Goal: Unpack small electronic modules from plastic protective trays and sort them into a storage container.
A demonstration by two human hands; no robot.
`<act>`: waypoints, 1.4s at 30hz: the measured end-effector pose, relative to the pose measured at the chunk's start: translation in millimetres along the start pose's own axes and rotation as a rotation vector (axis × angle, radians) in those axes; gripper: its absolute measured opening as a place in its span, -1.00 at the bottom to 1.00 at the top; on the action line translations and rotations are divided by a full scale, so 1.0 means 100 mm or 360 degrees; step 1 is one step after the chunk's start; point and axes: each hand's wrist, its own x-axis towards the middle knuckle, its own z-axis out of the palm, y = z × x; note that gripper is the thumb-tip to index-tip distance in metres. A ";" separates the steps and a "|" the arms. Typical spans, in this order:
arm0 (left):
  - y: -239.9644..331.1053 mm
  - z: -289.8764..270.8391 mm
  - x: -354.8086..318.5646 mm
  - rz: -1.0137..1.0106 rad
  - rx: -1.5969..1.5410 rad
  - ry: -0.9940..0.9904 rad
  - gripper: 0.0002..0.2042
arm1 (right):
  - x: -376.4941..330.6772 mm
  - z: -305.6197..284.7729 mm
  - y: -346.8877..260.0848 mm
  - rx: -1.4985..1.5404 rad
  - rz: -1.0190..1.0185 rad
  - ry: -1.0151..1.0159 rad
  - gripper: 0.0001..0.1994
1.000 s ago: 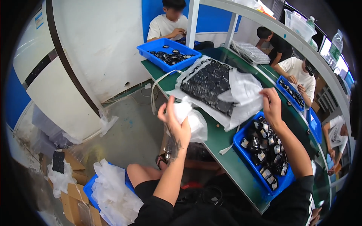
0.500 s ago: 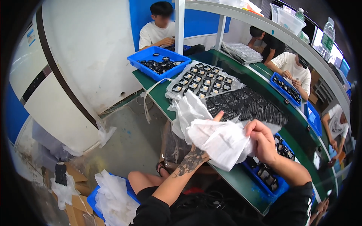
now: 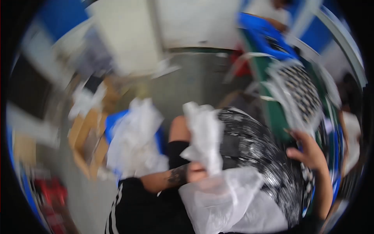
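Note:
My left hand is closed round crumpled white plastic film. Part of the film stands up above the fist, and a translucent sheet hangs below it over my lap. To the right, my right hand is held over the table side with thumb and fingers apart and nothing visible in it. Between the hands lies a large shiny black plastic sheet or tray; blur hides which. Farther off, a pale tray of small dark square parts rests on the green table.
Beside my left knee stands a blue bin heaped with white plastic film. An open cardboard box is left of it. A blue tray sits at the table's far end, near a person.
My view has swung left and down. The white film, held by both hands before, is now in my left hand alone, nearer my lap. My right hand has let go and opened.

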 end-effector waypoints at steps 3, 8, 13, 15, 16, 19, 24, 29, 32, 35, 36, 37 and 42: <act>-0.12 -0.62 -0.31 0.0664 0.0169 -0.0021 -0.63 | -0.07 0.08 0.14 0.0571 0.0069 0.0253 -0.50; -0.17 -0.79 -0.62 0.0023 0.0389 0.0330 -0.56 | 0.55 -0.01 -0.17 0.0835 0.0117 -0.0004 -0.67; -0.22 -0.88 -1.19 -0.0503 0.1029 0.0598 -0.60 | 1.04 0.40 -0.89 0.0708 -0.0067 0.0152 -0.65; -0.40 -1.32 -1.43 -0.0721 0.1253 0.0699 -0.61 | 1.33 0.47 -1.09 0.0731 -0.0203 0.0177 -0.63; -0.49 -1.66 -1.65 -0.0808 0.1342 0.0741 -0.60 | 1.47 0.45 -1.12 0.0750 -0.0281 0.0247 -0.64; -0.80 -2.52 -2.28 -0.1100 0.1704 0.0844 -0.59 | 1.76 0.51 -1.46 0.1324 -0.0410 0.0244 -0.63; -1.17 -2.16 -2.65 -0.2660 0.1201 0.0388 -0.55 | 1.90 0.88 -1.84 0.1354 -0.0527 0.0349 -0.63; -1.21 -1.92 -3.24 -0.2153 0.0841 0.0140 -0.47 | 1.68 1.29 -2.23 0.0963 -0.0567 0.0259 -0.61; -0.81 -2.12 -2.48 -0.2246 0.0363 0.0093 -0.47 | 1.50 1.49 -2.25 0.0952 -0.0723 0.0191 -0.61; -0.44 -2.29 -2.03 -0.2374 -0.0013 0.0111 -0.46 | 1.47 1.79 -2.24 0.1274 -0.0724 0.0198 -0.61; -0.32 -2.32 -1.91 -0.2419 -0.0141 0.0123 -0.46 | 1.42 1.92 -2.32 0.1548 -0.0654 0.0198 -0.62; -0.28 -2.32 -1.81 -0.2433 -0.0275 0.0143 -0.45 | 1.38 2.02 -2.41 0.1488 -0.0639 0.0330 -0.62; 0.20 -1.91 -1.82 -0.1517 -0.2135 0.1329 -0.39 | 1.21 2.60 -2.37 0.1235 -0.0746 0.0400 -0.61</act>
